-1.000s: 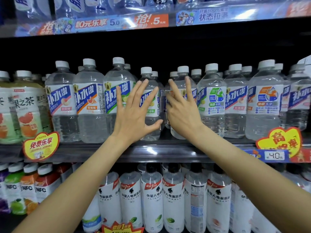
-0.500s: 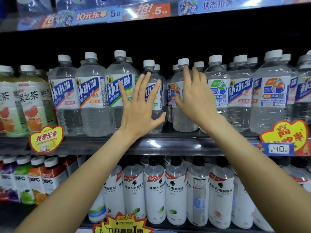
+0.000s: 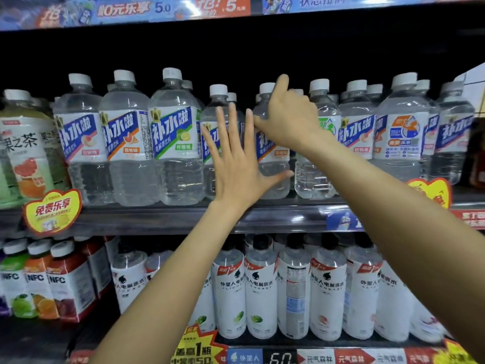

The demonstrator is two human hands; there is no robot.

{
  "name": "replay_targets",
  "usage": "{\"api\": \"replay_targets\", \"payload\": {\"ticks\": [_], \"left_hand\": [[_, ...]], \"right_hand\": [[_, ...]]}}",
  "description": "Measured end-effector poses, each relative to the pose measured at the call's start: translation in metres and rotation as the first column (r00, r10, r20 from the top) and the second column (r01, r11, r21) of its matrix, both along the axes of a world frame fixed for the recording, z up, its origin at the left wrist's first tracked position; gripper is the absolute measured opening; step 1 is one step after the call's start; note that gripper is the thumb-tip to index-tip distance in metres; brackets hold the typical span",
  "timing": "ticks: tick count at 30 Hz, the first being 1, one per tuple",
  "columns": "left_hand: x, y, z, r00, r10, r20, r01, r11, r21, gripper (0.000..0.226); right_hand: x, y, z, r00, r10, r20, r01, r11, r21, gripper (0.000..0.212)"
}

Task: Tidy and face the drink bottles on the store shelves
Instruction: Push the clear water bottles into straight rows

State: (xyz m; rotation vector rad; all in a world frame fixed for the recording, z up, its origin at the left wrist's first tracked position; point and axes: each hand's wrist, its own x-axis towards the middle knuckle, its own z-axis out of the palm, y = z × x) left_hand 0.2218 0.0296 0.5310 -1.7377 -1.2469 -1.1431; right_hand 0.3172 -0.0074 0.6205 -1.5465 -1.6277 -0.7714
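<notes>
Up on the shelf [image 3: 162, 219], left hand [image 3: 236, 166] lay flat, fingers spread, against one bottle [image 3: 210, 143]; right hand [image 3: 288, 122] gripped the orange-labelled bottle [image 3: 273, 164] beside it.

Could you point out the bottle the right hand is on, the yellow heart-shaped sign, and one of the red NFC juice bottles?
Orange-label bottle [image 3: 273, 164], head view: lower clear body.
Yellow heart-shaped sign [image 3: 52, 210], head view: its middle.
Red NFC juice bottle [image 3: 68, 287], head view: front label.

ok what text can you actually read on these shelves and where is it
"补水啦": clear bottle labels, middle shelf
"果之茶": tea bottle
"NFC": juice bottles, lower shelf
"免费乐享": yellow tag
"外星人电解质水": white bottles
"5.0": top strip
Smaller label print: too blurred.
</notes>
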Motion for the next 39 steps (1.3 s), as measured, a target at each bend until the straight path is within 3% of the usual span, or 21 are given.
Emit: {"api": "replay_targets", "payload": {"ticks": [5, 8, 11, 14, 19, 23, 26, 29, 31, 32, 34, 36, 39], "left_hand": [[-0.004, 0.004, -0.002, 0.999, 0.05, -0.011, -0.05, 0.999, 0.011, 0.131], [-0.013, 0.008, -0.003, 1.0, 0.0, -0.01, 0.001, 0.999, 0.052, 0.128], [-0.017, 0.009, -0.003, 0.998, -0.056, -0.022, 0.057, 0.997, 0.056, 0.123], [-0.01, 0.005, -0.003, 0.996, -0.056, -0.075, 0.06, 0.997, 0.045, 0.12], [-0.002, 0.008, -0.003, 0.989, -0.064, -0.135, 0.069, 0.997, 0.035, 0.104], [-0.001, 0.008, -0.002, 0.991, -0.058, -0.122, 0.062, 0.998, 0.023, 0.107], [-0.003, 0.009, -0.002, 0.99, -0.064, -0.128, 0.068, 0.997, 0.025, 0.108], [-0.004, 0.01, -0.003, 0.989, -0.057, -0.136, 0.061, 0.998, 0.03, 0.106], [-0.004, 0.01, -0.004, 0.989, -0.05, -0.14, 0.054, 0.998, 0.027, 0.106], [-0.003, 0.011, -0.004, 0.989, -0.05, -0.139, 0.055, 0.998, 0.029, 0.106], [-0.004, 0.011, -0.004, 0.988, -0.057, -0.144, 0.063, 0.997, 0.038, 0.107], [-0.005, 0.011, -0.003, 0.987, -0.066, -0.145, 0.074, 0.996, 0.049, 0.105], [-0.005, 0.011, -0.003, 0.989, -0.05, -0.142, 0.057, 0.997, 0.05, 0.103]], "right_hand": [[-0.011, 0.004, -0.004, 0.999, 0.02, -0.028, -0.02, 1.0, -0.017, 0.067], [-0.002, 0.007, -0.006, 0.972, 0.189, -0.136, -0.193, 0.981, -0.01, 0.052], [0.015, 0.005, -0.018, 0.838, 0.405, -0.365, -0.427, 0.904, 0.023, 0.037], [0.013, 0.002, -0.048, 0.734, 0.486, -0.475, -0.555, 0.832, -0.007, 0.048], [0.017, 0.004, -0.075, 0.866, 0.392, -0.311, -0.432, 0.899, -0.071, 0.052], [0.022, 0.005, -0.078, 0.972, 0.227, -0.054, -0.233, 0.959, -0.159, 0.061], [0.023, 0.011, -0.08, 0.979, 0.026, 0.2, 0.016, 0.978, -0.207, 0.062], [0.027, 0.008, -0.08, 0.883, -0.075, 0.463, 0.201, 0.952, -0.23, 0.04], [0.026, 0.005, -0.077, 0.787, -0.085, 0.611, 0.286, 0.928, -0.24, 0.039], [0.026, 0.003, -0.074, 0.712, -0.09, 0.697, 0.338, 0.913, -0.227, 0.039], [0.033, 0.004, -0.064, 0.455, -0.13, 0.881, 0.44, 0.893, -0.096, 0.044], [0.047, 0.002, -0.054, 0.227, -0.206, 0.952, 0.502, 0.862, 0.067, 0.051], [0.059, -0.001, -0.047, 0.157, -0.248, 0.956, 0.543, 0.83, 0.127, 0.062]]}}
